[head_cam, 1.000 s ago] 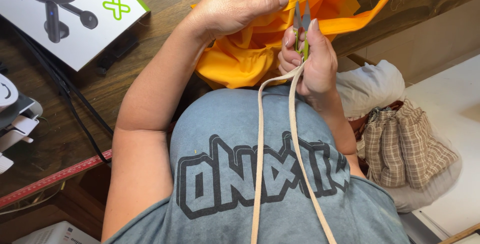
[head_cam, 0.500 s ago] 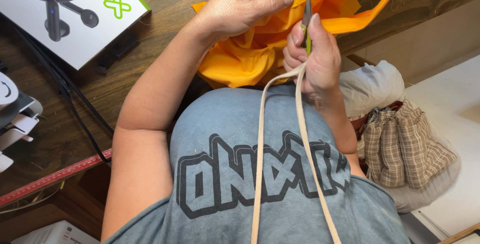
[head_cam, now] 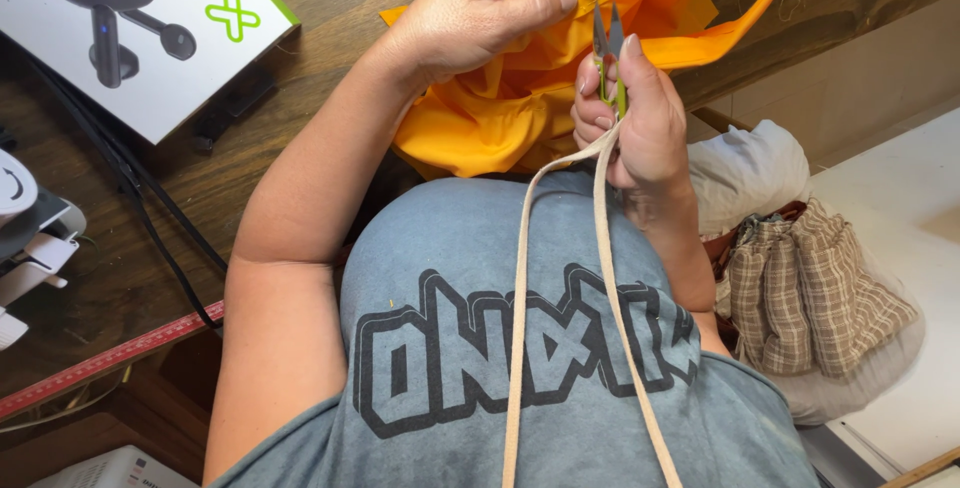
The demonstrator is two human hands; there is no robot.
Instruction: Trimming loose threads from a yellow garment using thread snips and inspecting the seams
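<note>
1 head-worn view, looking steeply down the wearer's own chest, close on both hands at the frame's top, over the wooden counter [head_cam: 300,78] edge, floor at right; no 2nd view to share.

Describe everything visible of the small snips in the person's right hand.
The thread snips are small, with two short, pointed grey metal blades and a yellow-green grip. They stand nearly upright, tips up and slightly apart, close under the edge of the orange fabric that the left hand pinches. The right hand wraps around the grip, hiding most of it. A beige cord loops from the same hand.
</note>
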